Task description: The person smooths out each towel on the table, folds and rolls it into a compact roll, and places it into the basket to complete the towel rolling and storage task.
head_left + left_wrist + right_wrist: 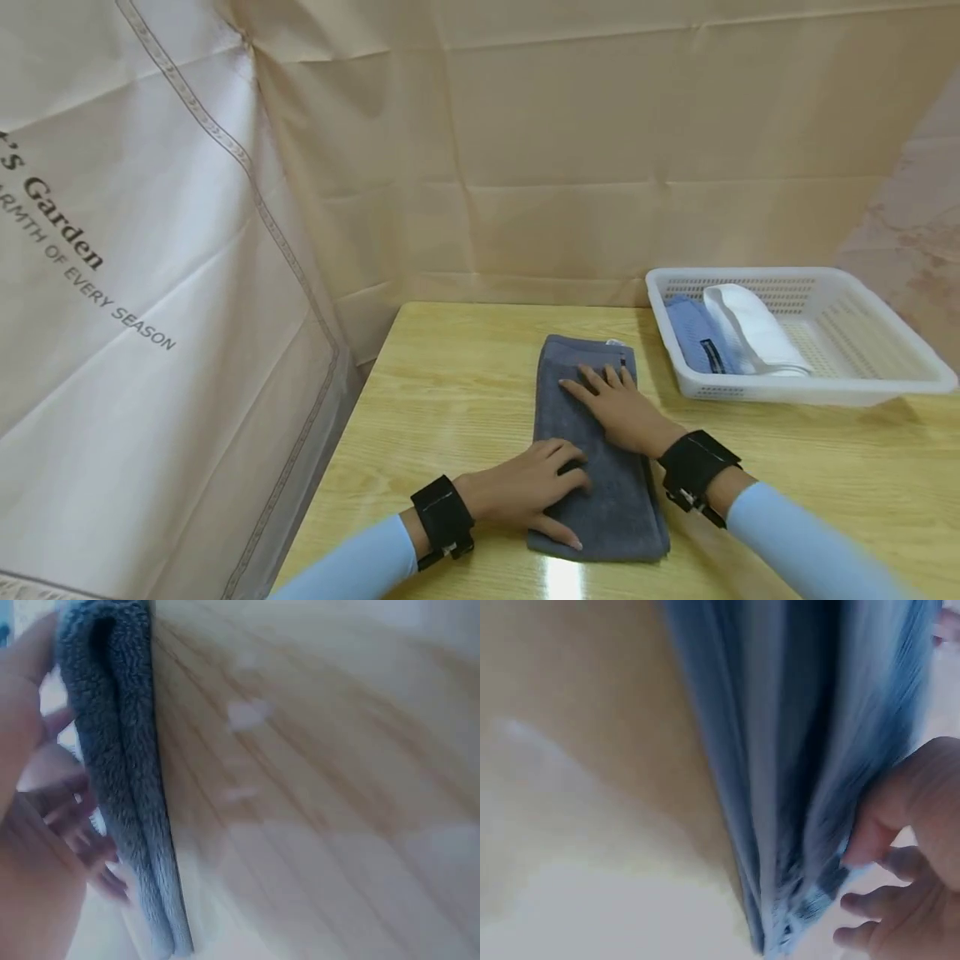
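A dark grey towel point(618, 521), folded into a long rectangle, lies lengthwise on the wooden table. On its nearer half rests my left hand point(525, 487), coming in from the left with thumb and fingers spread and slightly bent. My right hand point(628, 414) lies on the farther half, its fingers extended toward the far end, where a small white label point(615, 342) sticks out. Stacked layers of the towel point(761, 750) show along its side in the right wrist view. A thick folded edge of the towel point(124, 750) faces the left wrist camera.
A white plastic basket point(825, 386) with perforated walls stands at the right back of the table point(442, 375). Inside it, a blue folded towel point(690, 329) lies beside a white folded towel point(753, 329). A beige cloth point(540, 167) hangs behind the table, a printed one point(187, 275) at the left.
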